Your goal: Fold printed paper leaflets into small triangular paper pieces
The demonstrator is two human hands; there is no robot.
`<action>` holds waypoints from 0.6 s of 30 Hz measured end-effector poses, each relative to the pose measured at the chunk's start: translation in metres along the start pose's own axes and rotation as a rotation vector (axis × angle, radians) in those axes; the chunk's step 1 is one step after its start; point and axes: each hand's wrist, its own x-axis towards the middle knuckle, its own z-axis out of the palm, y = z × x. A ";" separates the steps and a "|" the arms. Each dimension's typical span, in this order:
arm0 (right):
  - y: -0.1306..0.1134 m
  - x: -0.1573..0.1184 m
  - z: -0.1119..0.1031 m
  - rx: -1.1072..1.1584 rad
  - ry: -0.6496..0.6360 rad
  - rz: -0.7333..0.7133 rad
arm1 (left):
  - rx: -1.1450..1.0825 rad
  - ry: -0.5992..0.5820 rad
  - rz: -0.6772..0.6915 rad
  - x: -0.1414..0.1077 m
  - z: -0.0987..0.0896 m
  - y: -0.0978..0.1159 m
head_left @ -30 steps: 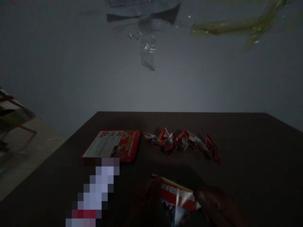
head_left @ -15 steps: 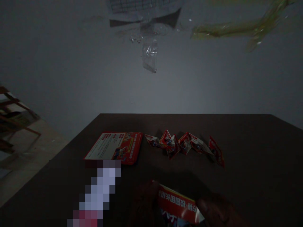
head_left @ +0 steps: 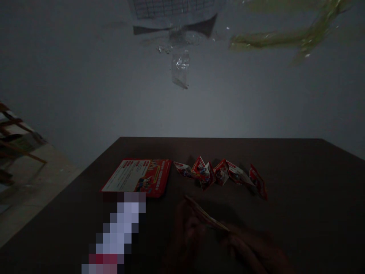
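Near the front of the table, my left hand [head_left: 188, 234] and my right hand [head_left: 248, 243] grip a thin, red printed paper card [head_left: 207, 217] from its two sides. The card is seen nearly edge-on, so its printed face hardly shows. Both hands are dark, and their fingers are closed at the card's ends. Beyond them stand several folded red-and-white printed cards [head_left: 222, 173] in a zigzag row. To the left of that row, a flat red-and-white printed box [head_left: 142, 177] lies with pictures and text facing up.
The dark brown table [head_left: 299, 171] meets a grey wall [head_left: 242, 99] at its far edge. Clear tape [head_left: 180, 68] and yellow tape [head_left: 268, 41] stick to the wall. A wooden frame [head_left: 17, 133] stands on the floor at left. A blurred-out patch [head_left: 121, 228] covers the lower left.
Both hands have moved up and away from me with the card. It has tipped from showing its red printed face to nearly edge-on. The box and folded cards stay put.
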 end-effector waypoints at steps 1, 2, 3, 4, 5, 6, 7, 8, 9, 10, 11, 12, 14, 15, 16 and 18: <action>-0.001 0.001 0.001 -0.005 -0.003 -0.019 | -0.033 0.014 0.018 0.000 0.001 0.001; -0.001 0.001 0.002 -0.011 -0.009 -0.037 | -0.061 0.047 0.036 -0.002 0.003 0.004; -0.002 0.002 0.004 -0.012 -0.015 -0.055 | -0.076 0.063 0.050 -0.004 0.005 0.008; -0.002 0.003 0.005 -0.009 -0.024 -0.074 | -0.076 0.073 0.052 -0.007 0.007 0.012; -0.003 0.004 0.007 -0.004 -0.028 -0.085 | -0.077 0.080 0.064 -0.010 0.010 0.017; -0.003 0.005 0.008 0.006 -0.040 -0.087 | -0.080 0.085 0.083 -0.013 0.012 0.021; -0.004 0.005 0.009 0.022 -0.071 -0.076 | -0.084 0.082 0.085 -0.015 0.013 0.025; -0.004 0.005 0.010 0.045 -0.090 -0.046 | -0.082 0.076 0.089 -0.017 0.014 0.027; -0.005 0.004 0.010 0.065 -0.100 -0.051 | -0.072 0.066 0.092 -0.018 0.014 0.028; -0.006 0.003 0.010 0.071 -0.102 -0.042 | -0.054 0.052 0.095 -0.018 0.013 0.029; -0.007 0.002 0.011 0.077 -0.117 -0.039 | -0.028 0.037 0.102 -0.018 0.011 0.028; -0.007 0.001 0.011 0.078 -0.123 -0.039 | -0.003 0.018 0.110 -0.018 0.010 0.028; -0.009 0.000 0.012 0.081 -0.124 -0.026 | 0.025 -0.019 0.124 -0.017 0.007 0.026; -0.009 -0.001 0.012 0.089 -0.113 -0.014 | 0.019 -0.042 0.123 -0.017 0.005 0.025; -0.010 -0.002 0.013 0.105 -0.110 0.004 | 0.019 -0.060 0.127 -0.017 0.004 0.024; -0.010 -0.003 0.014 0.146 -0.113 0.055 | 0.029 -0.110 0.142 -0.019 0.003 0.024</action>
